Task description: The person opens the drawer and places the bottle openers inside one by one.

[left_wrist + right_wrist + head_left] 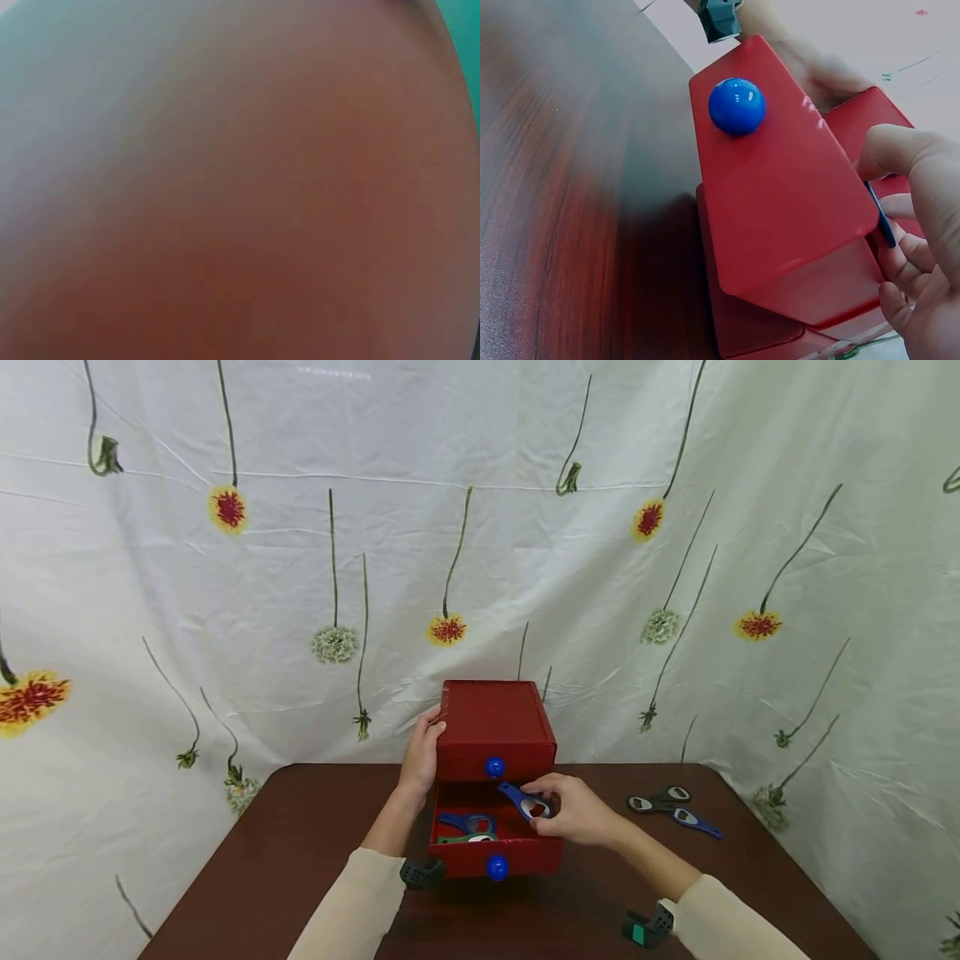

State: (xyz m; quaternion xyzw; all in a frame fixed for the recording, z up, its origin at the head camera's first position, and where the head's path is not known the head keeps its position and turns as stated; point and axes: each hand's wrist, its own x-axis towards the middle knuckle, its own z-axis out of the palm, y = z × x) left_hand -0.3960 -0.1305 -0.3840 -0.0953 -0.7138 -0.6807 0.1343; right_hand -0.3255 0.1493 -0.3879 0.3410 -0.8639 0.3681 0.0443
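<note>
A small red drawer cabinet point(495, 714) stands on the table, its lower drawer point(457, 860) pulled out. My right hand point(577, 810) pinches a blue bottle opener point(528, 802) over the right part of that drawer. In the right wrist view, this blue bottle opener point(883, 217) shows edge-on between thumb and fingers. Another blue bottle opener point(465, 822) and a green one point(461, 839) lie inside the drawer, on the left. My left hand point(422, 752) rests against the cabinet's left side. The left wrist view is a close blur.
Several bottle openers, black ones point(652, 802) and a blue one point(697, 823), lie together on the dark wooden table point(322, 852) to the right. The upper drawer point(465, 762) is closed, with a blue knob point(495, 767). A flowered white cloth point(405, 577) hangs behind the table.
</note>
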